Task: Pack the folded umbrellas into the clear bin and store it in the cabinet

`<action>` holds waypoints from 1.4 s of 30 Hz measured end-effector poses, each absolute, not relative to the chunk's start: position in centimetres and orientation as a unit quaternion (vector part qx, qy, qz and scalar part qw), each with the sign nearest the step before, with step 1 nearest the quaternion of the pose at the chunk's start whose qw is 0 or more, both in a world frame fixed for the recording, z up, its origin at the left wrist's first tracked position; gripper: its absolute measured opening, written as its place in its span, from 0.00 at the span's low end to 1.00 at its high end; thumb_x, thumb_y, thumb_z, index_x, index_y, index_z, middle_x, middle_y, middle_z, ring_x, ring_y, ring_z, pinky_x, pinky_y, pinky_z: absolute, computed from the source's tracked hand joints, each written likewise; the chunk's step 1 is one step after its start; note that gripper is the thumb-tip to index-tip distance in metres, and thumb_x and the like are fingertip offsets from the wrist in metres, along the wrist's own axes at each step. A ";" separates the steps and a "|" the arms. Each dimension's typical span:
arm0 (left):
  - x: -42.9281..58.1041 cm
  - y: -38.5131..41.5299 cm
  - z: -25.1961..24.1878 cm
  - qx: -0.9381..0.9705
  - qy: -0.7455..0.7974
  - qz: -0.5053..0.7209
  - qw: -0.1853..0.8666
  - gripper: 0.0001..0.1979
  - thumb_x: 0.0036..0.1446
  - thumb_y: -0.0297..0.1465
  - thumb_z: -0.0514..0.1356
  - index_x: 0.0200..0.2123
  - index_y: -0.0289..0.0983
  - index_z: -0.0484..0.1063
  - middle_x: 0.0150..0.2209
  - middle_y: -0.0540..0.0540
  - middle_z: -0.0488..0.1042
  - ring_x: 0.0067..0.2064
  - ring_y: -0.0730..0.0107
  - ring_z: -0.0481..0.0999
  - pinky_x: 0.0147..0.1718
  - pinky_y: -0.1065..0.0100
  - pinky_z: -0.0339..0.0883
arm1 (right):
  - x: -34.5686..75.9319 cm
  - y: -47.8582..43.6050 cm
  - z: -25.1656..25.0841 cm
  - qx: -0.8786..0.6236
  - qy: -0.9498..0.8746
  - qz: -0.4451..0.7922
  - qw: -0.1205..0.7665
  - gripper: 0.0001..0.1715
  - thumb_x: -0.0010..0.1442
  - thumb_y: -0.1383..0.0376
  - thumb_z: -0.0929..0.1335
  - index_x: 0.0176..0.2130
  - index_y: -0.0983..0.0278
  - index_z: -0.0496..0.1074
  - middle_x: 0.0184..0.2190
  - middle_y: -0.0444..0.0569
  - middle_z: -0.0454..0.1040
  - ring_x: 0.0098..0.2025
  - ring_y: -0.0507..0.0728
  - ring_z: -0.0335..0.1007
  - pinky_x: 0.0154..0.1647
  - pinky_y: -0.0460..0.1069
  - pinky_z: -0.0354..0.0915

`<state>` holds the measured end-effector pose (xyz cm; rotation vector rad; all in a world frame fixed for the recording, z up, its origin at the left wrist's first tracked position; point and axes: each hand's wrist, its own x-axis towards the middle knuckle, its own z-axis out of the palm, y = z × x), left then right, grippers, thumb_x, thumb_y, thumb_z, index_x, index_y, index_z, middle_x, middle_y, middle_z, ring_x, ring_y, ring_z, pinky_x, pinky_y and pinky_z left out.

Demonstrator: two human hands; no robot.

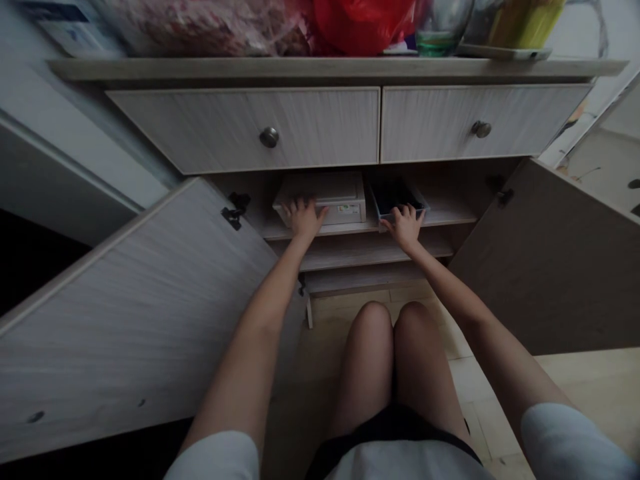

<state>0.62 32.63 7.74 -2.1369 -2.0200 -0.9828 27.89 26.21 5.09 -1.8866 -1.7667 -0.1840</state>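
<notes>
I crouch before a low wooden cabinet with both doors swung wide. My left hand point(304, 217) grips the front of a white box point(330, 193) on the upper shelf point(450, 217), fingers curled over its edge. My right hand point(405, 225) holds the front rim of a dark open tray point(397, 195) beside that box, fingers hooked over the rim. Both arms reach forward over my knees point(395, 320).
The left door point(135, 313) and right door point(545, 260) stand open at either side. Two shut drawers with round knobs point(269, 137) sit above. A red bag point(360, 23) and other clutter lie on top. A lower shelf point(365, 252) shows below.
</notes>
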 end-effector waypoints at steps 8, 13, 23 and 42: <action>1.0 33.5 7.7 -0.697 -0.667 -0.251 0.082 0.32 0.65 0.47 0.52 0.65 0.36 0.66 0.66 0.30 0.63 0.70 0.37 0.53 0.68 0.37 0.37 | 28.0 29.1 5.8 -0.715 -0.660 -0.063 0.220 0.26 0.70 0.49 0.61 0.55 0.62 0.72 0.57 0.62 0.70 0.62 0.69 0.59 0.66 0.76 0.43; 0.9 34.2 7.6 -0.698 -0.664 -0.255 0.078 0.32 0.65 0.46 0.53 0.65 0.34 0.65 0.68 0.30 0.61 0.70 0.38 0.53 0.68 0.38 0.36 | 28.1 29.2 6.9 -0.718 -0.668 -0.018 0.192 0.30 0.71 0.47 0.57 0.57 0.61 0.72 0.59 0.61 0.70 0.64 0.70 0.58 0.65 0.79 0.41; 5.0 31.9 3.1 -0.803 -0.506 -0.311 0.045 0.23 0.66 0.41 0.54 0.58 0.34 0.71 0.59 0.31 0.71 0.62 0.45 0.68 0.60 0.49 0.59 | 28.3 34.7 12.5 -0.745 -0.654 0.090 0.094 0.26 0.65 0.54 0.67 0.57 0.65 0.75 0.54 0.61 0.76 0.57 0.66 0.72 0.55 0.56 0.68; 13.6 32.0 0.8 -0.783 -0.518 -0.325 -0.115 0.12 0.65 0.36 0.61 0.46 0.39 0.81 0.45 0.41 0.82 0.49 0.58 0.79 0.49 0.62 0.68 | 28.8 39.4 11.5 -0.834 -0.514 0.199 -0.004 0.82 0.43 0.35 0.76 0.74 0.70 0.37 0.72 0.76 0.40 0.73 0.76 0.41 0.67 0.69 0.50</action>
